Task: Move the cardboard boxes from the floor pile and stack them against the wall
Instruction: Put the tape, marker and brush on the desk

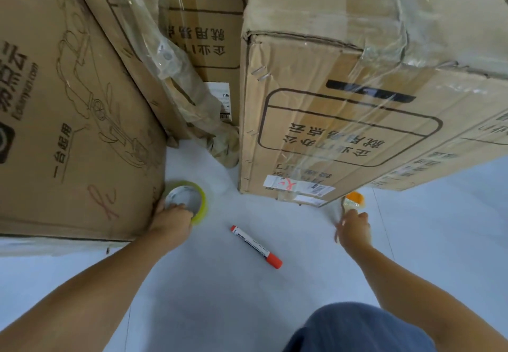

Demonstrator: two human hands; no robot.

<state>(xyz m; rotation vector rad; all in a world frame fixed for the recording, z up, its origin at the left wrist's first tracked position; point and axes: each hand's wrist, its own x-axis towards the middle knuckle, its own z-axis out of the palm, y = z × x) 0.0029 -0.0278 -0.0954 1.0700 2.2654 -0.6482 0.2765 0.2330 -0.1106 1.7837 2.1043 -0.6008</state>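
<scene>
Left hand (171, 218): down on the floor, fingers curled over the rim of a roll of tape (187, 200), gripping it beside the corner of the left box (68, 109).
Right hand (353, 229): closed around the handle of a small brush (351, 203), orange end pointing toward the right box (357, 99); how tight the grip is, hard to tell from this angle.
Cardboard boxes: three in view, large, standing close together on the pale floor (247, 310). Left box with line drawing and printed text; middle box (203, 35) behind, half covered by loose plastic wrap (176, 77); right box wrapped in clear film, with labels near its bottom edge.
Marker (257, 246): red caps, lying loose on the floor between both hands, touched by neither.
Wall: not seen clearly; cannot say whether these boxes belong to the pile or to the finished stack.
Done so far: probably no box in hand now; small tools being collected instead.
Left to do: likely clearing the tape, brush and marker away, then lifting boxes and stacking them at the wall.
</scene>
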